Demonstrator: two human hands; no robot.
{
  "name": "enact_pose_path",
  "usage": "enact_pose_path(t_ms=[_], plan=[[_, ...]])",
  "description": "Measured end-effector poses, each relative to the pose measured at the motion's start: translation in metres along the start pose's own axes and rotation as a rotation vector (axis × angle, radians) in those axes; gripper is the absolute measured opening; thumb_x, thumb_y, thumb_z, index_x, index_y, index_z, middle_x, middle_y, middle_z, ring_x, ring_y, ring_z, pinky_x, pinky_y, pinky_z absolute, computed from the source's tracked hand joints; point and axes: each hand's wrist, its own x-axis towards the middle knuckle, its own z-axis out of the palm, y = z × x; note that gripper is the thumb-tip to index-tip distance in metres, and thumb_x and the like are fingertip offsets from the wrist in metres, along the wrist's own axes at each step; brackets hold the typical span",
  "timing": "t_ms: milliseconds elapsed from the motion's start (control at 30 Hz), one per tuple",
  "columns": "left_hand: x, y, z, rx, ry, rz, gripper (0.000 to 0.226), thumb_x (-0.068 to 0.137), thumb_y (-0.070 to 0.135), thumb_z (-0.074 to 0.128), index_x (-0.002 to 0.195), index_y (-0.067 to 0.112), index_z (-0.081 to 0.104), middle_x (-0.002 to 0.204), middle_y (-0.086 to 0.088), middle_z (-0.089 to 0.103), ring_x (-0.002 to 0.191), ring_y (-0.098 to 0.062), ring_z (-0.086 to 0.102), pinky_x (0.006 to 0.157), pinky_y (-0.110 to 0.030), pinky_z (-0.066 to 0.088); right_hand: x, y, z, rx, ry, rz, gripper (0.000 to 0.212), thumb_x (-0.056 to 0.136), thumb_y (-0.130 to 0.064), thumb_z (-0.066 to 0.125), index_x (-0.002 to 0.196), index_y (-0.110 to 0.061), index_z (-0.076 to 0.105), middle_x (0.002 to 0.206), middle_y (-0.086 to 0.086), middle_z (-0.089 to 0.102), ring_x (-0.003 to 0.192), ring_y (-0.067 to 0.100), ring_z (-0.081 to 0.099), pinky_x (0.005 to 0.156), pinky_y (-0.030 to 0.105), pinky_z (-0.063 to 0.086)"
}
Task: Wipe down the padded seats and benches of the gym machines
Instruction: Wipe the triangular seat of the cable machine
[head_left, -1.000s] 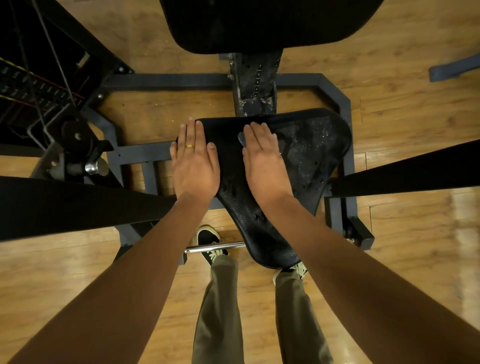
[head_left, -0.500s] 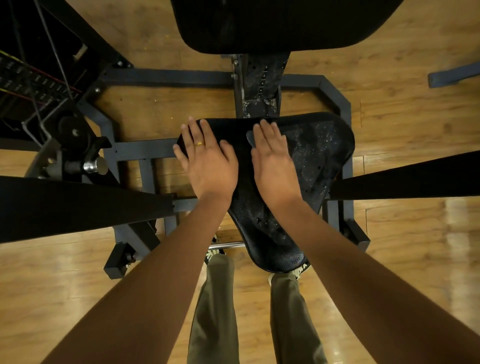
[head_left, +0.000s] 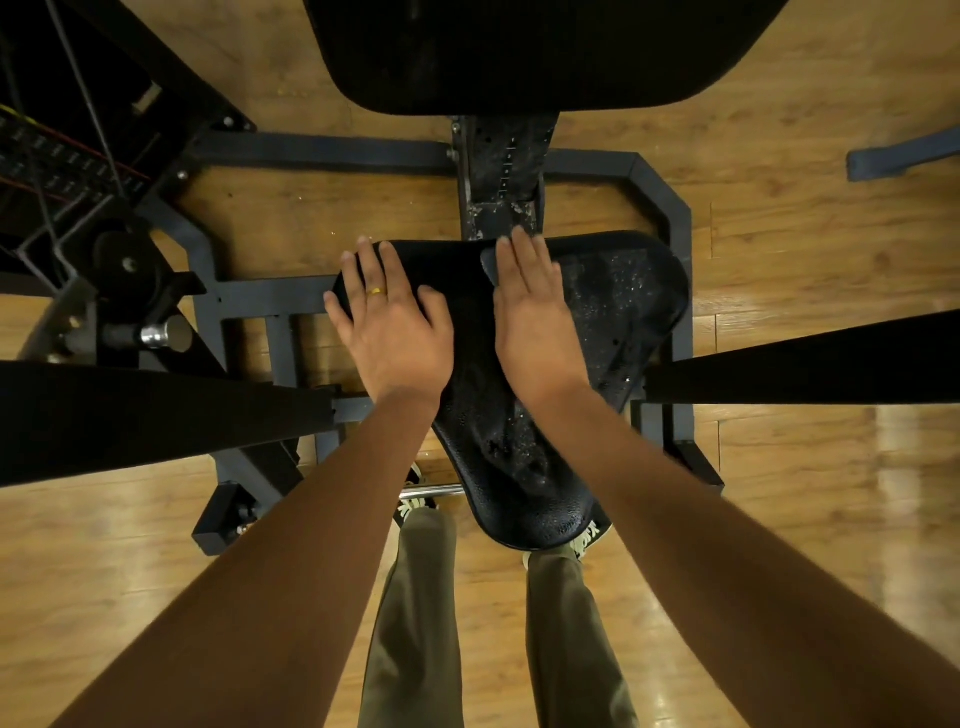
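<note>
A black padded seat (head_left: 623, 312) of a gym machine lies below me, its right part speckled with droplets. A dark cloth (head_left: 467, 291) is spread over the seat's back left part. My left hand (head_left: 389, 327), with a ring on one finger, presses flat on the cloth at the seat's left corner, fingers spread. My right hand (head_left: 535, 317) lies flat on the cloth's right edge near the seat's middle, fingers straight and together. The machine's black back pad (head_left: 545, 52) is at the top of the view.
The grey steel base frame (head_left: 670, 208) runs around the seat on a wooden floor. Two black padded arms (head_left: 156, 415) (head_left: 805, 364) cross at left and right. A weight stack with cables (head_left: 62, 171) stands at the far left. My legs and shoes are under the seat's front tip.
My left hand has shifted a little to the right onto the seat and spread its fingers. My right hand stays flat on the cloth, nudged slightly forward.
</note>
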Motion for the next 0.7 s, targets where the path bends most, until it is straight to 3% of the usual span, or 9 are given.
enact_pose_path(t_ms=[133,367,600,700], plan=[[0.000,0.001,0.000,0.006,0.014,-0.008,0.060,0.099,0.035,0.029,0.154,0.011,0.030,0.164,-0.006,0.021,0.152,-0.024,0.012,0.122,-0.054,0.010,-0.041,0.003,0.002,0.009,-0.033,0.000,0.058,0.102,-0.005,0.046,0.155,-0.004,0.022,0.164,0.014,0.017,0.153,0.031,0.009,0.125,0.043,0.010],[0.001,-0.001,0.003,0.011,0.027,-0.010,0.058,0.101,0.036,0.029,0.154,0.011,0.031,0.163,-0.007,0.023,0.152,-0.024,0.013,0.123,-0.053,0.009,0.041,0.009,-0.006,-0.040,-0.082,0.047,0.058,0.106,-0.010,0.037,0.158,-0.007,0.011,0.167,0.010,0.005,0.154,0.027,-0.004,0.124,0.039,-0.002],[0.001,0.001,0.002,0.015,0.015,-0.016,0.058,0.102,0.038,0.028,0.154,0.012,0.030,0.164,-0.007,0.022,0.152,-0.024,0.012,0.123,-0.053,0.009,-0.053,0.017,-0.005,0.031,0.000,-0.015,0.066,0.092,0.004,0.060,0.152,-0.002,0.032,0.160,0.015,0.028,0.150,0.033,0.020,0.121,0.044,0.013],[0.002,0.001,0.002,0.020,0.026,-0.007,0.058,0.102,0.038,0.028,0.154,0.013,0.030,0.163,-0.007,0.023,0.152,-0.024,0.013,0.123,-0.052,0.008,-0.033,0.022,-0.006,-0.012,0.006,-0.037,0.063,0.095,0.001,0.057,0.152,-0.002,0.032,0.161,0.015,0.028,0.151,0.032,0.019,0.122,0.042,0.010]])
